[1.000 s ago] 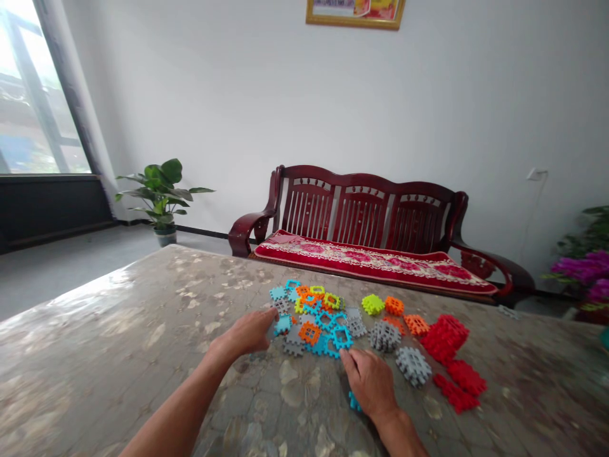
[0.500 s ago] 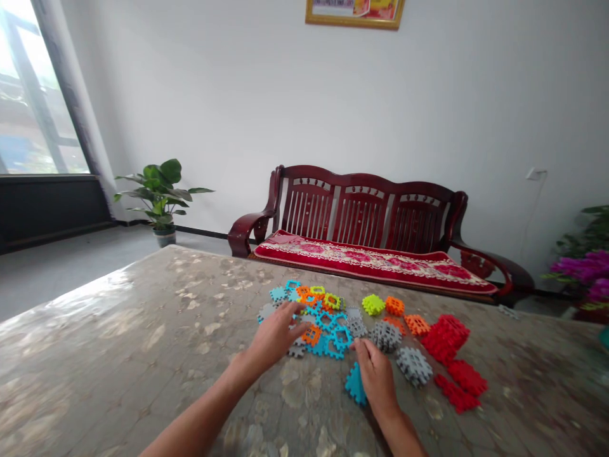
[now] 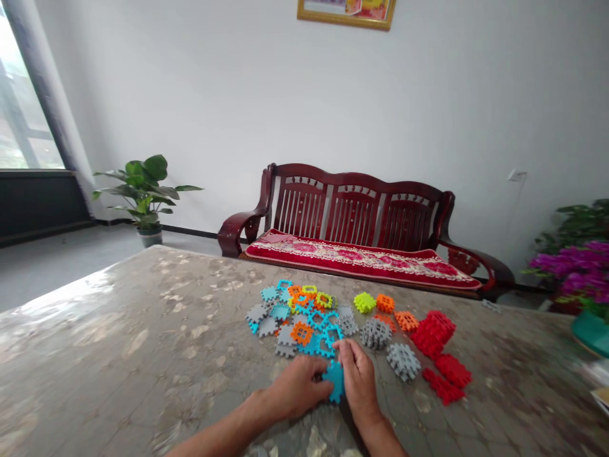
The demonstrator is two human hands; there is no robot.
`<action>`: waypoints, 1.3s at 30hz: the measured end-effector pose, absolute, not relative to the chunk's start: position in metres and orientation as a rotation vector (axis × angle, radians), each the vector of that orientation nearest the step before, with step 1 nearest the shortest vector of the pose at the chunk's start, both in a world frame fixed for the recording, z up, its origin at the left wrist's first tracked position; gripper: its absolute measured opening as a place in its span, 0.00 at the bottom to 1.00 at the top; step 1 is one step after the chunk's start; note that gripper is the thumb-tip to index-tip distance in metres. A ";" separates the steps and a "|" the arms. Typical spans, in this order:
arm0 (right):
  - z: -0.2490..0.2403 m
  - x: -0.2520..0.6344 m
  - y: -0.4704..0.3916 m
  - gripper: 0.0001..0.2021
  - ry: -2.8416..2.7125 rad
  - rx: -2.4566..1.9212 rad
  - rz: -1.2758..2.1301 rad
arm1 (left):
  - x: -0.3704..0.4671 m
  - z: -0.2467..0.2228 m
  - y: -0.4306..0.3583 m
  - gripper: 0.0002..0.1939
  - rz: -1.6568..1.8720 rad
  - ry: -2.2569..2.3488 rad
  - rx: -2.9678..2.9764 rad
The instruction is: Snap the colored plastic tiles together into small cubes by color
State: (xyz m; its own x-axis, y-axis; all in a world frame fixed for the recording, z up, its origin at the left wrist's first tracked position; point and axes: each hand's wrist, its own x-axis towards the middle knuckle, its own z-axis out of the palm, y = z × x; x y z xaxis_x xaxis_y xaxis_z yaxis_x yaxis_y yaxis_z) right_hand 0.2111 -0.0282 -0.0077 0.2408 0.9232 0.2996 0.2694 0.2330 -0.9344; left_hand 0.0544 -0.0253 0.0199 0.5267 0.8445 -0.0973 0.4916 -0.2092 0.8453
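Note:
A blue toothed tile (image 3: 334, 381) is between my two hands near the front of the table. My right hand (image 3: 358, 379) is closed on its right side, thumb up. Fingers of my left hand (image 3: 301, 386) are bent against the tile's left edge, closed on it. Just beyond lies a loose pile of blue, grey, orange and yellow tiles, with an orange tile (image 3: 302, 333) on top of grey ones. Right of my hands stand grey stacks (image 3: 403, 362) and a red stack (image 3: 433, 334).
The tiles lie on a patterned tabletop (image 3: 143, 330). Yellow-green tiles (image 3: 365, 303) and orange tiles (image 3: 385, 303) sit farther back. Behind the table is a wooden bench (image 3: 354, 212). A teal pot (image 3: 590, 331) with purple flowers stands at the right edge.
My left hand has come back from the pile to the blue tile at my right hand. The camera view has turned slightly right.

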 end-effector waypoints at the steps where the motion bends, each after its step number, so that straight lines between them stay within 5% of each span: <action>1: -0.008 0.213 -0.027 0.27 -1.261 -1.290 0.685 | 0.052 0.021 -0.019 0.07 0.526 1.135 1.802; 11: -0.011 0.223 -0.020 0.27 -1.214 -1.341 0.692 | 0.003 0.038 0.023 0.27 0.882 1.774 1.846; 22: -0.012 0.222 -0.019 0.24 -1.251 -1.327 0.752 | -0.041 0.050 0.034 0.24 1.210 2.172 1.759; 39: -0.010 0.217 -0.019 0.19 -1.375 -1.331 0.729 | -0.086 0.013 0.048 0.29 0.596 2.540 1.656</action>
State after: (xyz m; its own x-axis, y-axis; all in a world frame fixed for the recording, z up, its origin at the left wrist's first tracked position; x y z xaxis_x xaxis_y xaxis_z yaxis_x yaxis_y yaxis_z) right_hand 0.2168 -0.0189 -0.0096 0.1571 0.9532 0.2583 0.3206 0.1982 -0.9262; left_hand -0.0862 0.0477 0.0133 -0.4247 0.8904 0.1639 0.8704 0.3517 0.3447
